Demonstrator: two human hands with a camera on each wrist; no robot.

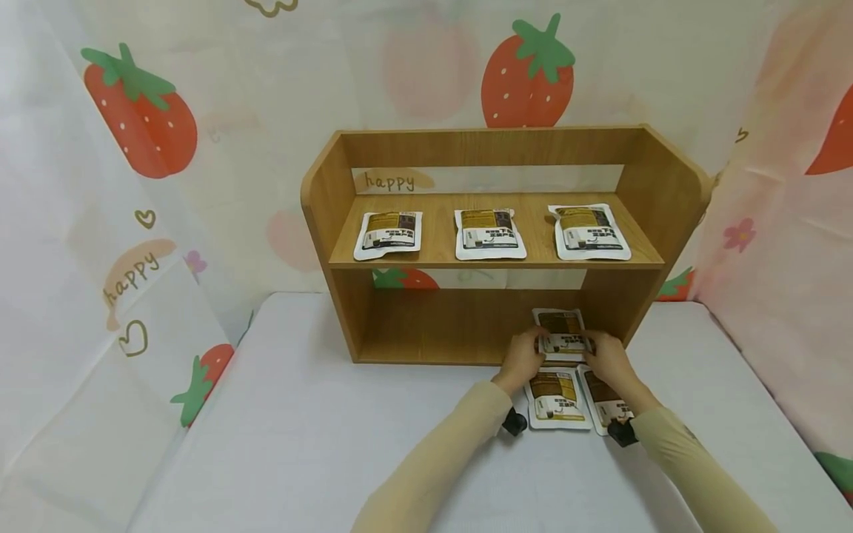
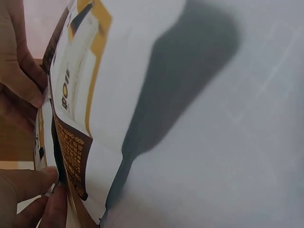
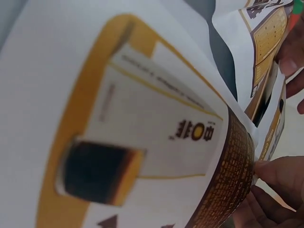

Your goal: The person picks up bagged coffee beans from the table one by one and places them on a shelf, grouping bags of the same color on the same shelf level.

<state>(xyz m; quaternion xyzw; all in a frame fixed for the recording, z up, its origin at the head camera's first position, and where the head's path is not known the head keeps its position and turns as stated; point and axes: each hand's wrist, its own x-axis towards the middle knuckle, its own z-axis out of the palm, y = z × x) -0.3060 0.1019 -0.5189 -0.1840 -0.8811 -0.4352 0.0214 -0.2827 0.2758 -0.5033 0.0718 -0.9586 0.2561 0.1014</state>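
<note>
Both hands hold one white-edged coffee pouch (image 1: 561, 337) at the right end of the lower shelf. My left hand (image 1: 523, 360) pinches its left edge, and my right hand (image 1: 609, 360) grips the right edge. In the left wrist view, the left thumb and fingers (image 2: 50, 176) squeeze the pouch's side; the right wrist view has the right thumb (image 3: 273, 168) on the opposite side. Just below, on the table, lie two more pouches: one (image 1: 557, 400) under the left wrist and another (image 1: 603, 400) partly covered by the right hand and wrist.
A wooden two-tier shelf (image 1: 496, 265) stands at the back of the white table (image 1: 280, 444). Its upper board carries three similar pouches: left (image 1: 389, 235), middle (image 1: 489, 235) and right (image 1: 589, 232). Upright side panels close off both ends. A strawberry-print cloth (image 1: 413, 66) hangs behind.
</note>
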